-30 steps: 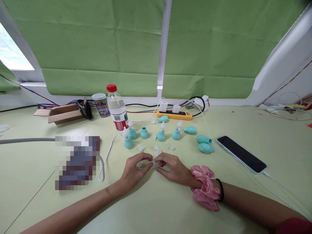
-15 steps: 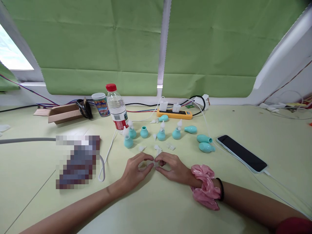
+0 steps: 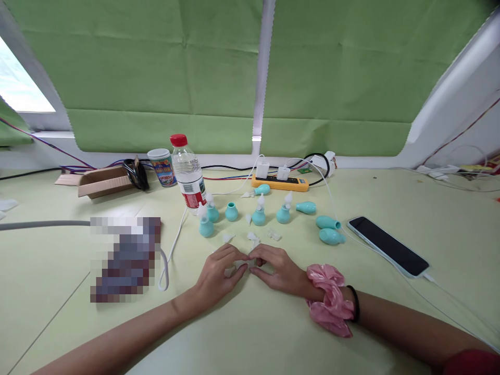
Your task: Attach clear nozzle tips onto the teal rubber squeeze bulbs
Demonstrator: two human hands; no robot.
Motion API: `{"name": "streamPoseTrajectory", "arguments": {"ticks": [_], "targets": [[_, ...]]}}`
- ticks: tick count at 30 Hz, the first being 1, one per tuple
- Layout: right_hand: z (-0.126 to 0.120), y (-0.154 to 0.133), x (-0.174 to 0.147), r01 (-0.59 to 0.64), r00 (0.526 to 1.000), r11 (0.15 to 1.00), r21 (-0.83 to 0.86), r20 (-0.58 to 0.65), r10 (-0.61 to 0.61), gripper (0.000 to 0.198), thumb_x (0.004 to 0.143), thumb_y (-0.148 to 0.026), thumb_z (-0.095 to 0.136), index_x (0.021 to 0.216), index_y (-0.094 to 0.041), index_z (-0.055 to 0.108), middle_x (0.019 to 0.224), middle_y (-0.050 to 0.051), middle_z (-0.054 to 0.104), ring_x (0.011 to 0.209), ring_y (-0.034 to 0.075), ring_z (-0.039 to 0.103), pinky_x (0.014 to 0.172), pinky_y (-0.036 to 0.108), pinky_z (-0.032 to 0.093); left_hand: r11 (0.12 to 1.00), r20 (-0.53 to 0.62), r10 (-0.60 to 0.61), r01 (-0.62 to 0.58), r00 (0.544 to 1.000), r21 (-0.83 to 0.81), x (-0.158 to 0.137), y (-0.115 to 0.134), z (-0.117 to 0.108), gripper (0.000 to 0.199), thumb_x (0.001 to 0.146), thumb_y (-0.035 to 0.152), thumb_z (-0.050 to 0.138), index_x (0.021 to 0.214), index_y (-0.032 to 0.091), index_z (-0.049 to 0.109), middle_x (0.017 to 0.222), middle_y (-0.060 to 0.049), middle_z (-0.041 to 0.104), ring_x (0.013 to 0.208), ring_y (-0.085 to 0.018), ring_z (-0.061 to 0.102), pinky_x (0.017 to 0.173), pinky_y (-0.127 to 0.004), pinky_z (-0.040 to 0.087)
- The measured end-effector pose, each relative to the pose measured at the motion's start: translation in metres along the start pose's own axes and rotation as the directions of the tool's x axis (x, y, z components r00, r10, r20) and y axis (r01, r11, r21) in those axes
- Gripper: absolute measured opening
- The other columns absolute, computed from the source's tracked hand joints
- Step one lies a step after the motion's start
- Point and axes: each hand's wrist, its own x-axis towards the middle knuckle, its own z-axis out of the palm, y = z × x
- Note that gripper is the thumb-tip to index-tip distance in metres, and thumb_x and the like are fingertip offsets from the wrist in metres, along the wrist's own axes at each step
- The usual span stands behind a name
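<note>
My left hand (image 3: 223, 268) and my right hand (image 3: 276, 268) meet fingertip to fingertip above the table, each with thumb and index finger curled into a pinch. Something small and translucent shows between the fingers; its shape is mostly hidden. Just beyond lie small translucent plastic parts (image 3: 253, 238), a pale pointed tip (image 3: 227, 237) and a clear piece (image 3: 274, 235). Behind them stand teal squeeze bulbs (image 3: 258, 216), several topped with translucent nozzles (image 3: 288, 198). One upright bulb (image 3: 231, 212) has an uncovered opening. More teal bulbs (image 3: 332, 237) lie on their sides to the right.
A water bottle (image 3: 189, 179) with a red cap stands behind the bulbs on the left, beside a paper cup (image 3: 162, 169) and an open cardboard box (image 3: 105, 182). An orange power strip (image 3: 279, 183) lies at the back. A cabled phone (image 3: 386, 245) rests on the right; a pixelated object (image 3: 127, 263) lies left.
My left hand has shifted slightly to the right, and its fingertips are closer to those of my right hand. The parts and bulbs keep their places.
</note>
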Motion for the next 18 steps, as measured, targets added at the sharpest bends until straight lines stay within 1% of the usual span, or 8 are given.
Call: {"name": "streamPoseTrajectory", "arguments": {"ticks": [3, 8, 13, 18], "targets": [[-0.0002, -0.0001, 0.0001, -0.005, 1.0, 1.0, 0.0, 0.004, 0.005, 0.015, 0.075, -0.015, 0.05, 0.09, -0.017, 0.05, 0.079, 0.003, 0.053, 0.063, 0.011, 0.049, 0.059, 0.022, 0.043, 0.999, -0.025, 0.019, -0.018, 1.0, 0.033, 0.0005, -0.0004, 0.0002, 0.012, 0.074, 0.014, 0.052, 0.083, 0.018, 0.059, 0.074, -0.003, 0.061, 0.072, -0.014, 0.053, 0.063, -0.025, 0.045], [-0.0014, -0.0019, 0.001, -0.013, 1.0, 1.0, -0.005, 0.008, 0.013, 0.014, 0.076, -0.015, 0.05, 0.09, -0.017, 0.051, 0.078, 0.003, 0.053, 0.063, 0.011, 0.049, 0.059, 0.022, 0.042, 0.993, -0.018, -0.032, 0.034, 0.999, 0.113, 0.0011, -0.0003, -0.0001, 0.008, 0.074, 0.019, 0.053, 0.076, 0.018, 0.06, 0.069, -0.002, 0.061, 0.07, -0.015, 0.052, 0.06, -0.026, 0.045], [-0.0023, -0.003, 0.0014, -0.022, 1.0, 1.0, -0.013, 0.004, 0.022, 0.013, 0.076, -0.017, 0.05, 0.089, -0.017, 0.05, 0.075, 0.003, 0.053, 0.062, 0.011, 0.049, 0.058, 0.022, 0.042, 0.993, -0.002, -0.037, 0.037, 0.999, 0.111, 0.002, 0.0008, -0.0009, 0.008, 0.074, 0.02, 0.052, 0.075, 0.018, 0.06, 0.07, -0.003, 0.061, 0.069, -0.015, 0.053, 0.059, -0.026, 0.045], [-0.0024, -0.0028, 0.001, -0.017, 1.0, 1.0, -0.007, 0.01, 0.017, 0.012, 0.077, -0.017, 0.049, 0.089, -0.017, 0.051, 0.078, 0.004, 0.054, 0.063, 0.011, 0.05, 0.059, 0.022, 0.043, 0.993, 0.001, -0.033, 0.032, 0.999, 0.114, 0.0027, 0.002, -0.0012, 0.009, 0.074, 0.019, 0.051, 0.072, 0.017, 0.06, 0.069, -0.003, 0.061, 0.068, -0.014, 0.053, 0.059, -0.026, 0.045]]}}
